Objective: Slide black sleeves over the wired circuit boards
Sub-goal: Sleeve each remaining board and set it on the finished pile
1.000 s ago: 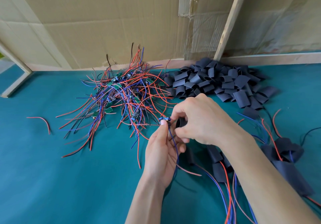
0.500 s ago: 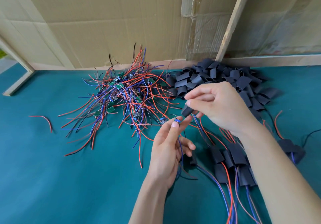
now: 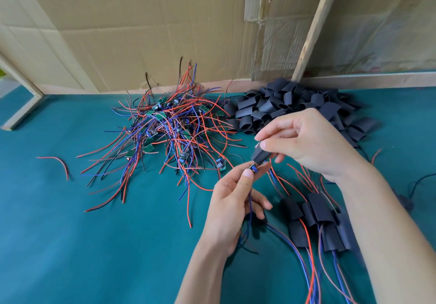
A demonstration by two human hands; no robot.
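A: What do we see in the hands?
B: Our right hand (image 3: 306,145) pinches a black sleeve (image 3: 260,154); our left hand (image 3: 232,203) pinches a small circuit board (image 3: 253,168) at the sleeve's lower mouth, above the table's (image 3: 70,244) near-right part.

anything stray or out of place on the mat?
One: a loose red wire lies alone at far left, apart from the tangled pile of wired boards, with no board visible on it. Otherwise nothing stands out.

Black sleeve (image 3: 261,155) tilted, lower mouth just above small blue-topped circuit board (image 3: 253,168), wires trailing down.
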